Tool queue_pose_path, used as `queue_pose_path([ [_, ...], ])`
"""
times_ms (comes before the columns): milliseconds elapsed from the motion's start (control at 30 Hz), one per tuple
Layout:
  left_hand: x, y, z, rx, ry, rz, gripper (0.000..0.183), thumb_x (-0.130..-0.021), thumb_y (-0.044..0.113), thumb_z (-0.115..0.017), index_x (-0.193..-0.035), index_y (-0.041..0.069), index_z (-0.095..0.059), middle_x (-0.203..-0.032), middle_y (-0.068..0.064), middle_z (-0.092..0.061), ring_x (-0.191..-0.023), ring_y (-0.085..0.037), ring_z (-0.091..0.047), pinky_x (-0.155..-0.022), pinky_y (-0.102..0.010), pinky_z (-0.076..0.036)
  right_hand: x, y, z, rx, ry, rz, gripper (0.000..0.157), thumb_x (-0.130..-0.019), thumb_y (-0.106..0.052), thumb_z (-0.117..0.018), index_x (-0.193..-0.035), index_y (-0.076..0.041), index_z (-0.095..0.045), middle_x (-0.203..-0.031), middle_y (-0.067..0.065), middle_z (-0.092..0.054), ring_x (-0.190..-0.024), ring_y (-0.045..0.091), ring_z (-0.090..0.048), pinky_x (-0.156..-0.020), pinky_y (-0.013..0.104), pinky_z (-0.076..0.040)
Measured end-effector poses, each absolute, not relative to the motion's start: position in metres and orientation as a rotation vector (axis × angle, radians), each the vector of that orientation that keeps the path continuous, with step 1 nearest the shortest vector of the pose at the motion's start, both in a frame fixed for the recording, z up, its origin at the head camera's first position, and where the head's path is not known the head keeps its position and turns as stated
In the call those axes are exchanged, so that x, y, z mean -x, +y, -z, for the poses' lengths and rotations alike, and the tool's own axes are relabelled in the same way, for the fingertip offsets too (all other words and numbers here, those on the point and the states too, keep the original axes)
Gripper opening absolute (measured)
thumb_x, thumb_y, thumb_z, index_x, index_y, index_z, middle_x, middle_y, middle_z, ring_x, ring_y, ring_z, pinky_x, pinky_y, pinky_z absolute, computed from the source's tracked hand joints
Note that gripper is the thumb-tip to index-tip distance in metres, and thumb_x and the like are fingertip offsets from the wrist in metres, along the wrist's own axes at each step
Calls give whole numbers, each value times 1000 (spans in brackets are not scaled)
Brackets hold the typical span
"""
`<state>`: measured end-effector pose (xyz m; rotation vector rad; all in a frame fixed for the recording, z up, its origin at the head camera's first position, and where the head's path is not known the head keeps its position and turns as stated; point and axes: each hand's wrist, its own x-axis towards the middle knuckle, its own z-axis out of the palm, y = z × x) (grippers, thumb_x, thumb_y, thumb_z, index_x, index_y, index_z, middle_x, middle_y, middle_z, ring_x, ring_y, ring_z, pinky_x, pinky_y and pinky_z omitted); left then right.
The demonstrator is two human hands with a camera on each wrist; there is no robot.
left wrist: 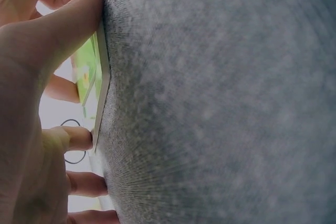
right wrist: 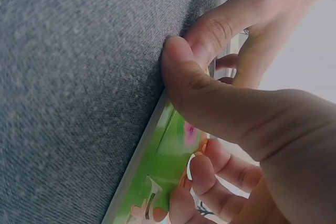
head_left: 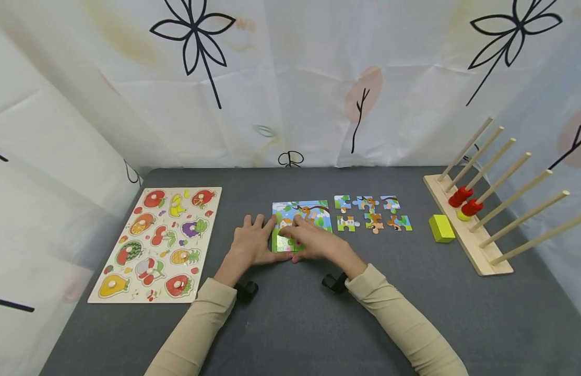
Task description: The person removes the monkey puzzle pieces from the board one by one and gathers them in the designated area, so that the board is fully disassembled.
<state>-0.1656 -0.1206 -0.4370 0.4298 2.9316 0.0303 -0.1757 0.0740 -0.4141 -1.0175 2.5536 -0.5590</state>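
A picture jigsaw board point(head_left: 283, 245) lies at the middle of the table, with a green and blue scene partly under the hands. My left hand point(head_left: 252, 243) spreads its fingers along the board's left side; its thumb point(left wrist: 58, 30) lies at the near edge. Over the board reaches my right hand point(head_left: 316, 241), its bent fingertips point(right wrist: 181, 203) touching the picture surface and its thumb point(right wrist: 184, 72) at the near edge, against the left thumb. Several loose jigsaw pieces point(head_left: 348, 224) lie in two rows just right of the board. What lies under the right palm is hidden.
At the left lies a fruit knob-puzzle board point(head_left: 170, 250). To the right stands a wooden peg rack point(head_left: 487, 263) with red and yellow rings point(head_left: 471, 207) on its pegs. Beside it sits a yellow-green block point(head_left: 441, 228). A white patterned cloth point(head_left: 295, 78) hangs behind the table.
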Motion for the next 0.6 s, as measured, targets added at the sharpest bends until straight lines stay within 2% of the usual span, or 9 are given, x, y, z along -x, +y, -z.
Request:
queue_pose_path([
  [433,165,-120,438,-434,2945,-31,106,-77,86,-60,-158,21,-37,-145,-17,-49,-128,-41,-47,-78,-53,-55,177,72,413,1004,2536,564,63,-81,-20,-88,-137,-12,-60,-111,9,-52,-89,17,-54,-81,31,-48],
  [600,165,-121,439,-437,2945,-38,107,-77,86,-60,-159,21,-36,-147,-18,-49,-129,-41,-46,-79,-53,-55,179,72,413,991,2516,472,67,-85,-23,-85,-145,-14,-57,-110,9,-51,-94,21,-48,-82,34,-44],
])
